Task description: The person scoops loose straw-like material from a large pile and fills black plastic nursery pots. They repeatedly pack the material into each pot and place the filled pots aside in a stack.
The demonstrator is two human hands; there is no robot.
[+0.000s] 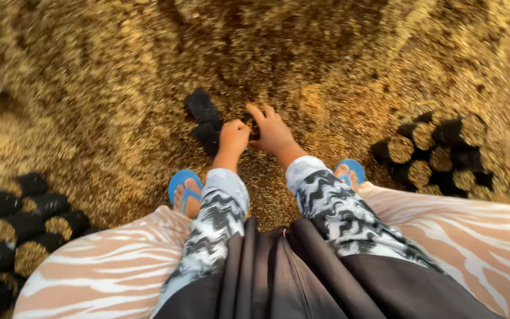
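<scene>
Below, left hand (233, 137) seemingly gripping black bag (205, 121), right hand (271, 131) beside.

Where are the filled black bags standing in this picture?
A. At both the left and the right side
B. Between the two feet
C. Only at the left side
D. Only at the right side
A: one cluster of filled black bags stands at the lower left and another cluster at the right, while the left hand and right hand reach down to the husk-covered ground between them.
</scene>
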